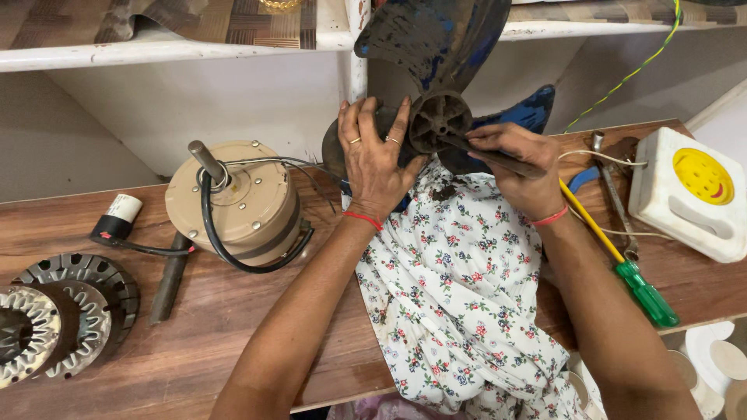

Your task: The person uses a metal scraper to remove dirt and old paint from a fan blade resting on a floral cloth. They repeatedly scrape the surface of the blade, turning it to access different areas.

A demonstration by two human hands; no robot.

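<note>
A dirty blue fan blade (436, 39) with a round ribbed hub (440, 120) stands on the wooden bench (233, 327), over a white floral cloth (467, 288). My left hand (375, 159) grips the blade just left of the hub, fingers spread over it. My right hand (517, 167) holds a thin dark tool (486, 153) whose tip touches the hub's lower edge.
A beige fan motor (237, 202) with shaft and black cable sits to the left, with a capacitor (117, 218) and stator rings (62, 311) further left. On the right lie a yellow-shafted screwdriver with a green handle (622, 257), a metal tool (615, 194) and a white and yellow box (689, 190).
</note>
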